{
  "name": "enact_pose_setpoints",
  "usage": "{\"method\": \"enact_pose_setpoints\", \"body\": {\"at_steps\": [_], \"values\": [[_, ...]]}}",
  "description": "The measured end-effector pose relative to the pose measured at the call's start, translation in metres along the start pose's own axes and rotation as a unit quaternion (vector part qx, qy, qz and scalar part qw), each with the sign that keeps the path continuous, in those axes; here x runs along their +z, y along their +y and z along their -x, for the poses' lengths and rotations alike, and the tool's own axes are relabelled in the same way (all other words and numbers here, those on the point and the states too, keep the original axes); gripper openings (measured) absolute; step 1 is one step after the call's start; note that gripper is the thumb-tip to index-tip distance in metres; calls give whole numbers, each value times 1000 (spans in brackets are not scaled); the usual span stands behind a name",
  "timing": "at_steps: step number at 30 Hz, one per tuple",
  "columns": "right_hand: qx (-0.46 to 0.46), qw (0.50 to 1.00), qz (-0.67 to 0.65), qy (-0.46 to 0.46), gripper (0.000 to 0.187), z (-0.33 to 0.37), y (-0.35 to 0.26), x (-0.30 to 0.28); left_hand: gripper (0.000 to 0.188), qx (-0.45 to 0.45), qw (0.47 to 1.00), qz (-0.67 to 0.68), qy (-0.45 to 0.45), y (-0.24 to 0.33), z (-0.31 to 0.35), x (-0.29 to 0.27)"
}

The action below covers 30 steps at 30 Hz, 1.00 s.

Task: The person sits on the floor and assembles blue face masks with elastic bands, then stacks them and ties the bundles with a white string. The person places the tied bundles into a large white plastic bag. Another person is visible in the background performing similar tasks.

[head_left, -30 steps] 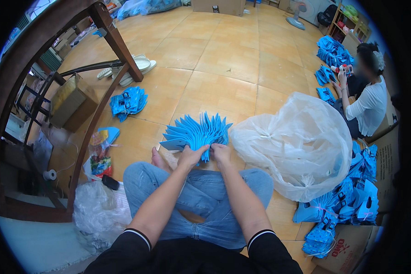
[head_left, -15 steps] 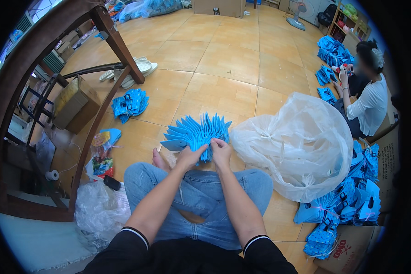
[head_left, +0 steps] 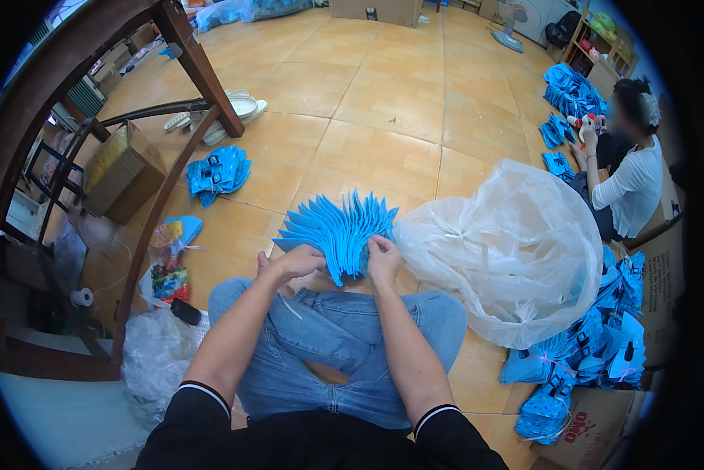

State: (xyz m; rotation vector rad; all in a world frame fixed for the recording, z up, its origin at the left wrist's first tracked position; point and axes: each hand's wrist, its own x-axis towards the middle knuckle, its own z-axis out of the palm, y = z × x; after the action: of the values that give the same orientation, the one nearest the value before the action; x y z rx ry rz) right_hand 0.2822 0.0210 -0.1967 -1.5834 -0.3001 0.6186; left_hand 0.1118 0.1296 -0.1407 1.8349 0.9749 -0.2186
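A fanned bundle of thin blue sheets (head_left: 338, 229) stands on the floor just in front of my crossed legs, its upper edges spread apart. My left hand (head_left: 300, 262) is at the bundle's lower left, fingers curled in; whatever they hold is too small to make out. At the right side of the sheets, my right hand (head_left: 383, 260) has its thumb and fingers pinched together against the edge. What lies inside that pinch is hidden. A thin pale strip (head_left: 291, 309) shows over my jeans below the left wrist.
A large translucent plastic bag (head_left: 516, 251) lies to the right, beside piled blue bundles (head_left: 587, 345). Another blue bundle (head_left: 218, 172) sits at left, near a wooden frame (head_left: 199, 66) and a carton (head_left: 123, 172). A person (head_left: 630, 172) sits at far right.
My left hand has moved left, away from the bundle's lower middle, and the hands are farther apart. My right hand has shifted slightly right. The pale strip now shows over my jeans.
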Motion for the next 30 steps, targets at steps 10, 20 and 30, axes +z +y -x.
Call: {"method": "enact_pose_setpoints", "body": {"at_steps": [10,20,30], "values": [[10,994,-72,85,19,-19,12,-1,31,-77,988,123,47,-23,-13,-18],[-2,999,4,-42,21,-21,11,3,43,24,930,229,287,-12,-28,9],[51,991,-7,-124,25,-14,4,10,48,123,910,301,256,13,-36,24]]}}
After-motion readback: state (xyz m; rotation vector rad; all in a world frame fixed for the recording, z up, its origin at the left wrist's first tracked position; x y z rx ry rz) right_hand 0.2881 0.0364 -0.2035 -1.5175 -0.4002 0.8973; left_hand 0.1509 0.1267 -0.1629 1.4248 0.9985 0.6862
